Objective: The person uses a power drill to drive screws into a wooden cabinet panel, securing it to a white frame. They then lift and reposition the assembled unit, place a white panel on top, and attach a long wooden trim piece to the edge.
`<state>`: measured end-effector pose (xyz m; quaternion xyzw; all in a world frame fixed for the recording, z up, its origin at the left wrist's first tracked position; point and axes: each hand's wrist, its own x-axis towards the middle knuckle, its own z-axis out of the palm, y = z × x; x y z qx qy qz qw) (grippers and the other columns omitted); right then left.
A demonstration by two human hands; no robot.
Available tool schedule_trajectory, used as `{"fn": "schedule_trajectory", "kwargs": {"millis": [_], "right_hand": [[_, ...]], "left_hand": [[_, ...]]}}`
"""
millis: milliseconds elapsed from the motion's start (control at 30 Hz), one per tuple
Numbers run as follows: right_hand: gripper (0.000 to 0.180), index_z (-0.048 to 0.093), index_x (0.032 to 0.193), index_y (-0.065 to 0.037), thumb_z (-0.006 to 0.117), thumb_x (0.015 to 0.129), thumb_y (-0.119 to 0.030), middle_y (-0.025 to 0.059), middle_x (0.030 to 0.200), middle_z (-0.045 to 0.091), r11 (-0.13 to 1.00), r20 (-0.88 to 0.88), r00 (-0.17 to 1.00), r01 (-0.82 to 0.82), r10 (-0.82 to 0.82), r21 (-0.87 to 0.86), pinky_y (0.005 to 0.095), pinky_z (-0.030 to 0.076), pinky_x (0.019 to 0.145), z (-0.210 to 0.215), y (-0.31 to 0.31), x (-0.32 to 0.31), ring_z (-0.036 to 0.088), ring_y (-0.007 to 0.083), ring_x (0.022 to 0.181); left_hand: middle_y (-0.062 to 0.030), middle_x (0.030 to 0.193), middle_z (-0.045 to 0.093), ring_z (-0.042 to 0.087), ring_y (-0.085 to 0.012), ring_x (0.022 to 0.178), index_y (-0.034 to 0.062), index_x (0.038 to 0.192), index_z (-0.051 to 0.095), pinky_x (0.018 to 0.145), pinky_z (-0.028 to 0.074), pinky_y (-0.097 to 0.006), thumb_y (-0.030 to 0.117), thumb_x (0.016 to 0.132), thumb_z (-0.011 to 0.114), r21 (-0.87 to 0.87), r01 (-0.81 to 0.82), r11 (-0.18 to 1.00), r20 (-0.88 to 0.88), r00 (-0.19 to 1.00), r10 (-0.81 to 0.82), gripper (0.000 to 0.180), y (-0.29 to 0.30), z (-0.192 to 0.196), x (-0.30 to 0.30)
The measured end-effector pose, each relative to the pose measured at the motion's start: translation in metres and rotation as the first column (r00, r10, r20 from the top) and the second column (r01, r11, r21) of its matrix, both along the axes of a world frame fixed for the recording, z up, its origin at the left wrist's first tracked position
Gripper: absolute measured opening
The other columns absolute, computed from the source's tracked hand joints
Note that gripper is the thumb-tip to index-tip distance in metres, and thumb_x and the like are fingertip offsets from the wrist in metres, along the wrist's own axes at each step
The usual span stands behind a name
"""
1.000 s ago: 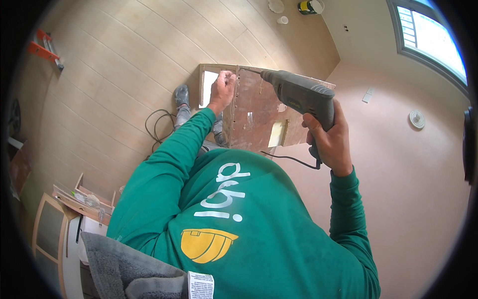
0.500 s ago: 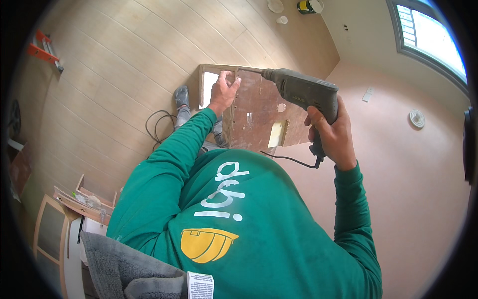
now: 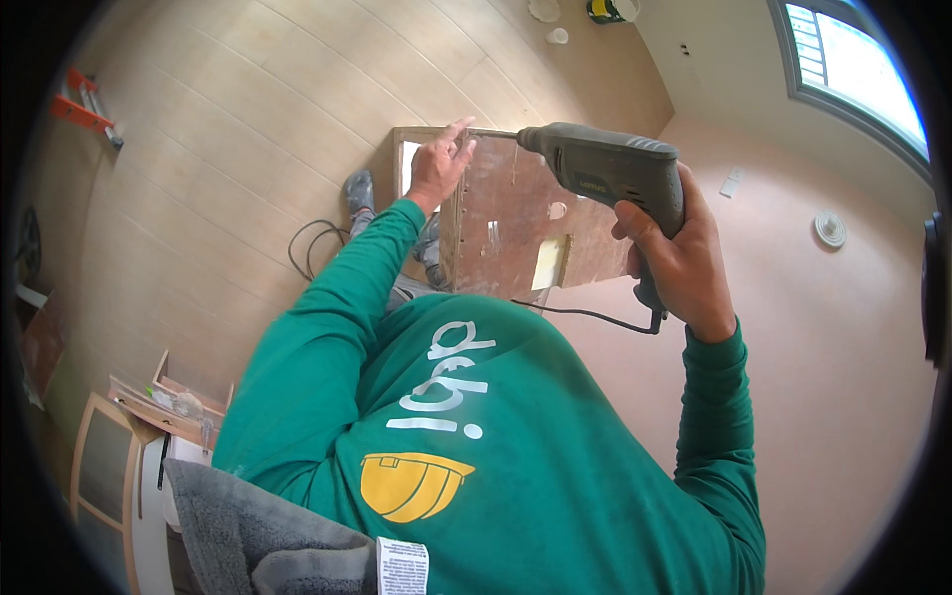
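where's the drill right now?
Head view, upper right of centre: the grey corded drill is gripped in the right hand, its nose pointing left toward the brown wooden panel, where the left hand rests.

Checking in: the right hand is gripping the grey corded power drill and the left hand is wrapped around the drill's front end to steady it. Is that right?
Not quite. The right hand does grip the grey corded power drill, but the left hand is not on the drill. In the head view it is open, fingers spread, by the top edge of the brown wooden panel, apart from the drill's tip.
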<state>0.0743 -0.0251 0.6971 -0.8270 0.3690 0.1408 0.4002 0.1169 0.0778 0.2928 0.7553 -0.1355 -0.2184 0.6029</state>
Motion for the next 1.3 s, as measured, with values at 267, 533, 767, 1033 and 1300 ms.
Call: {"fn": "schedule_trajectory", "kwargs": {"millis": [267,533,767,1033,1300], "right_hand": [[0.051,0.05,0.138,0.002,0.073,0.096,-0.016,0.007,0.088,0.066,0.997,-0.003,0.997,0.074,-0.074,-0.007,0.0254,0.048,0.051,0.024,0.004,-0.044,0.058,0.009,0.06],[0.059,0.046,0.144,0.0,0.076,0.095,-0.014,0.0067,0.092,0.065,0.984,-0.023,0.99,0.138,-0.137,0.113,0.0261,0.051,0.054,-0.005,0.007,-0.11,0.06,0.0109,0.065],[0.061,0.046,0.147,0.001,0.073,0.094,-0.008,0.01,0.1,0.068,0.986,-0.004,0.991,0.131,-0.131,0.106,0.0279,0.052,0.056,-0.017,0.011,-0.124,0.061,0.0117,0.07],[0.062,0.046,0.148,0.001,0.074,0.094,-0.007,0.0117,0.104,0.069,0.987,0.017,0.993,0.116,-0.118,0.112,0.03,0.054,0.059,-0.027,0.014,-0.126,0.063,0.0127,0.072],[0.061,0.045,0.148,0.0,0.074,0.094,-0.008,0.0116,0.104,0.07,0.993,0.023,0.995,0.095,-0.097,0.067,0.0307,0.054,0.059,-0.033,0.018,-0.122,0.064,0.014,0.072]], "left_hand": [[-0.0137,0.094,0.075,0.073,-0.0287,0.086,0.0138,0.11,0.078,0.076,0.058,-0.04,0.032,0.098,0.071,-0.061,0.04,0.997,0.117,0.993,-0.033,0.023,-0.001,0.004,0.041],[0.0021,0.085,0.06,0.055,-0.0051,0.072,0.0026,0.126,0.065,0.061,0.049,-0.022,0.025,0.109,0.05,-0.243,-0.109,0.964,-0.375,0.927,0.01,0.032,0.024,-0.009,0.04],[-0.002,0.085,0.063,0.06,-0.0089,0.071,0.0013,0.126,0.061,0.06,0.052,-0.023,0.019,0.105,0.049,-0.319,-0.075,0.945,-0.651,0.742,-0.161,0.03,0.061,-0.022,-0.015],[-0.0131,0.099,0.073,0.07,-0.024,0.086,0.0014,0.127,0.064,0.082,0.055,-0.037,0.039,0.1,0.064,-0.001,0.19,0.982,-0.486,0.858,-0.166,0.046,0.061,-0.064,-0.054],[-0.0072,0.08,0.065,0.064,-0.0227,0.075,-0.0013,0.132,0.056,0.072,0.053,-0.039,0.051,0.091,0.075,0.055,0.376,0.925,-0.35,0.875,-0.335,0.07,0.061,-0.009,-0.06]]}}
